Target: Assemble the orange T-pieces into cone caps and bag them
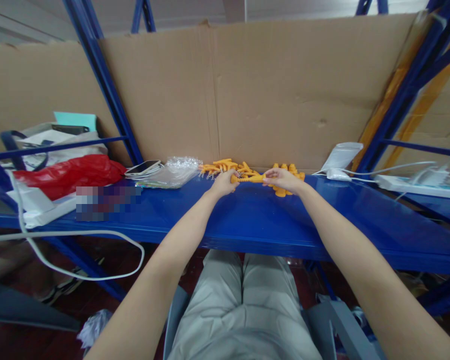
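Between my two hands, a yellow-orange ribbed plastic piece (pixel 250 178) is stretched out sideways above the blue shelf. My left hand (pixel 224 183) is closed round its left end, and my right hand (pixel 283 180) pinches its right end with the fingertips. Behind my left hand lies a pile of orange plastic pieces (pixel 225 164), some with small metal-looking chain or screw ends. Several rounded yellow-orange parts (pixel 281 192) sit around and behind my right hand, which partly covers them. The exact kind of the held piece is too small to make out.
The blue shelf (pixel 255 225) has a cardboard wall (pixel 270 95) behind it. Left stand a clear plastic bag (pixel 180 172), a phone (pixel 146 169) and a red bag (pixel 75 172). A white cable (pixel 135 250) loops off the front edge. Right are a white device (pixel 341 160) and a power strip (pixel 416 185).
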{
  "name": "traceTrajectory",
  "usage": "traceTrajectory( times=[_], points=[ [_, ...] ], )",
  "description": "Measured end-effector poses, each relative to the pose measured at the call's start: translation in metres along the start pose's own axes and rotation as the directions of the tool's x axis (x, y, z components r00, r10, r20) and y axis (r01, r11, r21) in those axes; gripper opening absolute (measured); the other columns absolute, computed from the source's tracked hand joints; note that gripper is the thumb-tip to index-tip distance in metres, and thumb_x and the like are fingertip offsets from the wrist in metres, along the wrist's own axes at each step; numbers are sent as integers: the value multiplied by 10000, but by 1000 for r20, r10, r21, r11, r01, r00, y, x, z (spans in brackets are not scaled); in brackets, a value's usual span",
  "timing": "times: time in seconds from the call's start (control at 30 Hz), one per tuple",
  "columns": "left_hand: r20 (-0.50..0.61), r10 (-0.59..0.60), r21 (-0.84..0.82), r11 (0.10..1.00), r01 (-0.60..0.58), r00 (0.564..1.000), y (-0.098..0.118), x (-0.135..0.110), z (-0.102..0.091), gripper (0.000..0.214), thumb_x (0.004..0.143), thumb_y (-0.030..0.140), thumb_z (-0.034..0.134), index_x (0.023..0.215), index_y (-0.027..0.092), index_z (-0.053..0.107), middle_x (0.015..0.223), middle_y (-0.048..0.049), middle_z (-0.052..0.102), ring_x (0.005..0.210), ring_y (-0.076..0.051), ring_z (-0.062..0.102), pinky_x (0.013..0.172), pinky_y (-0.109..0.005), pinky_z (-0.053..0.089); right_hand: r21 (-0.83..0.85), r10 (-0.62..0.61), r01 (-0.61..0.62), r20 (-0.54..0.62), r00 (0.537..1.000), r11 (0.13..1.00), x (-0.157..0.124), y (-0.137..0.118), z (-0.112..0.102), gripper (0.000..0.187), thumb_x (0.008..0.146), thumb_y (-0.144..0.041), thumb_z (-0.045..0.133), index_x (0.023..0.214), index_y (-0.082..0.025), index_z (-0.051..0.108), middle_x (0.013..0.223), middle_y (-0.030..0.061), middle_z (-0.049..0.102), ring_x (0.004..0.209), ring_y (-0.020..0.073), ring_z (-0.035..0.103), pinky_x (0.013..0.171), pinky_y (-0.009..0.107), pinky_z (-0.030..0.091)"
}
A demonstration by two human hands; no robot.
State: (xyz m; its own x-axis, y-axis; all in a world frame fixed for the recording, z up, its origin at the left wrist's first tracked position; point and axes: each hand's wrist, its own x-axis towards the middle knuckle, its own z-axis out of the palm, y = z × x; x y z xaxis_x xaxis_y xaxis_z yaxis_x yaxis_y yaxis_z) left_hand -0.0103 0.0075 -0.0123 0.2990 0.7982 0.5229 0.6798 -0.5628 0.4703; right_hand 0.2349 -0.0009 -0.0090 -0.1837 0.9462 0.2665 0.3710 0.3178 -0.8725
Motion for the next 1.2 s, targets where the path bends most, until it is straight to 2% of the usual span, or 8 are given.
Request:
traceTrajectory(
  times=[0.13, 0.27, 0.47, 0.6, 0.77, 0.97, 1.13, 1.2],
  points=[
    [16, 37, -7, 999, -37, 999, -2, 2, 0, 220, 729, 115, 672, 941, 165, 638, 757, 2, 685, 774, -176, 676, 778, -273, 529, 19, 47, -47, 15, 999, 999, -6, -7, 1, 131, 846, -281, 721, 859, -203, 615, 819, 60, 733, 746, 175, 732, 722, 317, 595],
    [32, 6, -21, 1000, -5, 999, 0, 0, -1, 211, 745, 127, 666, 948, 173, 632, 712, 7, 675, 694, -170, 667, 729, -270, 527, -12, 104, -104, 15, 994, 995, -8, -11, 2, 236, 883, -433, 687, 918, -210, 618, 802, 66, 735, 698, 184, 733, 618, 278, 580],
    [48, -11, -50, 999, 13, 999, 2, -2, 0, 154, 795, 144, 616, 946, 176, 619, 616, 41, 630, 543, -139, 621, 653, -257, 513, -2, 106, -106, -3, 994, 994, -10, -9, 4, 422, 861, -630, 637, 828, -211, 600, 742, 75, 722, 604, 192, 714, 573, 309, 569],
    [17, 8, -25, 1000, -7, 1000, 0, 0, 0, 184, 765, 126, 648, 942, 171, 628, 680, 22, 648, 664, -160, 657, 726, -266, 517, 12, 69, -69, 17, 997, 998, -9, -8, 4, 467, 793, -674, 685, 865, -219, 612, 717, 63, 722, 569, 180, 702, 518, 275, 539],
    [-43, -2, 28, 1000, 3, 999, 0, 2, 0, 227, 719, 93, 698, 924, 171, 641, 831, -19, 678, 866, -202, 662, 841, -296, 499, 7, 83, -84, 37, 996, 996, -12, -14, 4, 470, 696, -626, 800, 848, -226, 606, 729, 52, 730, 580, 180, 701, 581, 330, 577],
    [-12, 9, 2, 1000, -9, 1000, 0, 1, -2, 231, 735, 83, 696, 939, 173, 637, 736, 1, 659, 808, -203, 670, 829, -299, 500, -17, 116, -115, 65, 991, 993, -17, -17, 8, 692, 630, -895, 605, 699, -206, 595, 590, 90, 676, 492, 192, 659, 491, 341, 563],
    [-26, 18, -13, 1000, -19, 999, -1, 1, -2, 233, 750, 78, 689, 955, 169, 629, 750, -7, 658, 825, -209, 683, 870, -327, 501, 36, 37, -42, 140, 990, 998, -6, -3, 11, 709, 659, -931, 510, 732, -235, 618, 485, 64, 597, 484, 228, 655, 516, 431, 578],
    [-27, 14, -6, 1000, -15, 1000, -1, 1, -2, 239, 751, 77, 686, 965, 167, 627, 760, -11, 660, 840, -214, 685, 878, -335, 502, 26, 67, -71, 131, 989, 997, -4, -1, 12, 698, 700, -913, 491, 781, -234, 636, 507, 79, 603, 550, 267, 683, 566, 489, 586]
  ],
)
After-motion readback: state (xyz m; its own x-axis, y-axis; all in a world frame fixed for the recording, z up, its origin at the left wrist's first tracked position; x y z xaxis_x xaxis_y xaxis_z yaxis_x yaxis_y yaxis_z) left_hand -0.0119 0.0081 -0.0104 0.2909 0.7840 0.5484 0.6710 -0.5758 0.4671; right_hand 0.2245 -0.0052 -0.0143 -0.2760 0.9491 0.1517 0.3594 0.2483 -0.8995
